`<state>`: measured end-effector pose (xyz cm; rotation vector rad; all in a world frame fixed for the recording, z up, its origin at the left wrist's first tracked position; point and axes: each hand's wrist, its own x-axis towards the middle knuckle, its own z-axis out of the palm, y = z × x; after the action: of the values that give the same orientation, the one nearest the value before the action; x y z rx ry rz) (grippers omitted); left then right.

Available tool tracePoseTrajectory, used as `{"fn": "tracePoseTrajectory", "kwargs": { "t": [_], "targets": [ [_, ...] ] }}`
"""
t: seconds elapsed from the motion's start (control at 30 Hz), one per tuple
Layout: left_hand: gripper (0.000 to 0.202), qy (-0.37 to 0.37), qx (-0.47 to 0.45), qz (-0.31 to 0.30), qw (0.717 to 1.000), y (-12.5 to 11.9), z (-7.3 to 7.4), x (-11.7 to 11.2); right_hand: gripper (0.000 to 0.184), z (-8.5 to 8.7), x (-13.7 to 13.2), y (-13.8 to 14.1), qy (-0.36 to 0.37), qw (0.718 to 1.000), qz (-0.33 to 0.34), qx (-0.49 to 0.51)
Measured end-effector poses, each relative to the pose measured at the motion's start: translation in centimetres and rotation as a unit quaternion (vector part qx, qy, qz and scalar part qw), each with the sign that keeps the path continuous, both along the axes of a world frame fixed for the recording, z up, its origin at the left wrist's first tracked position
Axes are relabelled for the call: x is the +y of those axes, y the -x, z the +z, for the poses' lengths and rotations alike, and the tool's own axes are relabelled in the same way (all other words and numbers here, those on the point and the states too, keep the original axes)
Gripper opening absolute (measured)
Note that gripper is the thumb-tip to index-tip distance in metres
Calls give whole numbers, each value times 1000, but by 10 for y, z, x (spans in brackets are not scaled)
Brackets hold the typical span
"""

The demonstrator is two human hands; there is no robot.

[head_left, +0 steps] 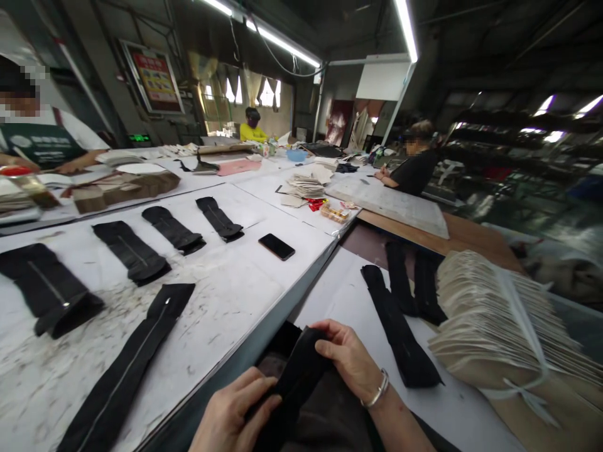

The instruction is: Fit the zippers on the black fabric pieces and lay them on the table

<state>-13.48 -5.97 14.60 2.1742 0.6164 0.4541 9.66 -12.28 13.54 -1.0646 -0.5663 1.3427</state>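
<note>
1. The black fabric piece (301, 373) is held up between both hands, near the gap between the left and right surfaces.
2. Left hand (238, 405): grip closed, thumb and fingers clamped on the piece's nearer part, hiding some of it.
3. Right hand (351, 358), with a silver bracelet (378, 389) at the wrist: thumb and fingers pinched together on the far end. Holding two points apart probably steadies the limp cloth and presents its edge.
4. Left surface (211, 333): four black zippered tubes (129, 251) lie apart in a row, apparently spaced so that each can be picked up singly. A long zippered strip (125, 373) lies nearer, zip upward. A smartphone (276, 247) lies right of the row.
5. Right surface (325, 301): three black fabric pieces (400, 336) lie beside a bundle of beige panels (494, 320). A pale tie (518, 314) seems to hold the bundle together. The bundle crowds the right side; whether it overlaps the nearest pieces cannot be told.
6. Far side: loose paper-like stacks (306, 185) and a co-worker (417, 163) at right, well apart from the hands.
</note>
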Motion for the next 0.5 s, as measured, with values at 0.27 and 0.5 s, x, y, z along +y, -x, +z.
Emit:
{"fn": "tracePoseTrajectory", "kwargs": {
  "t": [0.27,0.5],
  "targets": [
    [21,39,-28,-6,999,-14,1,7,37,15,-3,1,-30,998,-24,-47],
    [31,57,-38,24,997,-40,9,13,41,31,-4,3,-21,991,-34,-125]
  ]
}}
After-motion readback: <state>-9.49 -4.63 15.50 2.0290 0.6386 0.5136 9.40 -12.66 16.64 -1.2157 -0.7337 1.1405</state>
